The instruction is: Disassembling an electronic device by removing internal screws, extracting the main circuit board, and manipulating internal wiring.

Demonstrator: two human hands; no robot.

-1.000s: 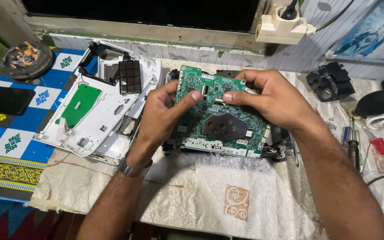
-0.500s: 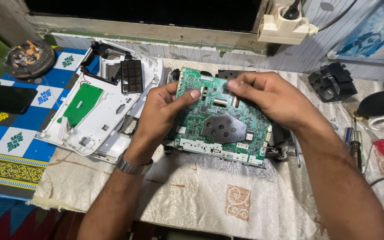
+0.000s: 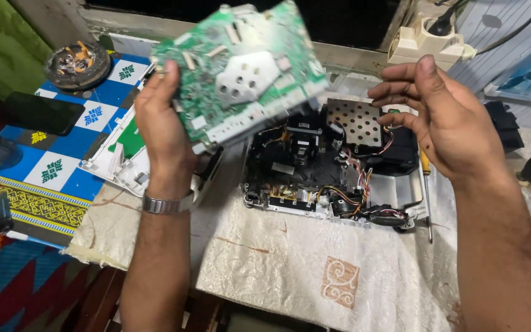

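Observation:
My left hand (image 3: pixel 162 126) grips a green circuit board (image 3: pixel 241 71) by its left edge and holds it up, tilted, above the table. The board shows a silver metal shield in its middle and is blurred. Below and to the right lies the opened device chassis (image 3: pixel 330 166), with black parts, coloured wires and a perforated metal plate exposed. My right hand (image 3: pixel 444 117) hovers above the chassis's right side, fingers spread, holding nothing.
A white plastic cover (image 3: pixel 121 166) with a green patch lies at the left. A screwdriver (image 3: pixel 426 197) rests right of the chassis. A dark phone (image 3: pixel 41 114), a round ashtray (image 3: pixel 78 61) and a power strip (image 3: pixel 428 37) are further off. A pale cloth (image 3: pixel 314 270) covers the table.
The circuit board was lying on the chassis under both hands. My left hand has lifted it up and to the left, uncovering the chassis. My right hand has let go.

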